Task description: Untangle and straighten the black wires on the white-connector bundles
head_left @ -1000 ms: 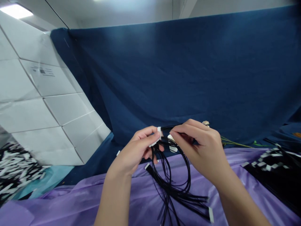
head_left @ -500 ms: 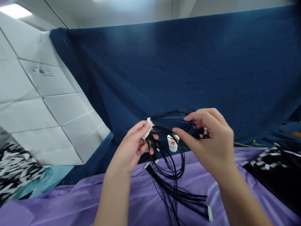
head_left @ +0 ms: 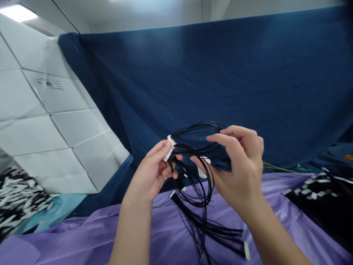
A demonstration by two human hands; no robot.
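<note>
Pinched between the thumb and fingers of my left hand (head_left: 150, 169) are the white connectors (head_left: 168, 154) of a black wire harness (head_left: 190, 128). Its thin wires curve rightward in loops and also hang down over the purple cloth. My right hand (head_left: 241, 165) is at the right side of these loops, thumb and fingers apart. The fingertips are close to the wires; whether they touch cannot be made out. Below, another black wire harness (head_left: 212, 229) with white end connectors lies on the cloth, partly crossed by the hanging wires.
A white container (head_left: 203, 173) stands behind the wires, partly hidden by my right thumb. Purple cloth (head_left: 96, 235) covers the table. Piles of black cables with white connectors lie left (head_left: 16, 195) and right (head_left: 320, 202). White boxes (head_left: 55, 95) are stacked left; a blue curtain (head_left: 206, 81) hangs behind.
My right hand has shifted left along the wire loops and turned, its fingers spread. My left hand has moved slightly left with the connectors still in its grip.
</note>
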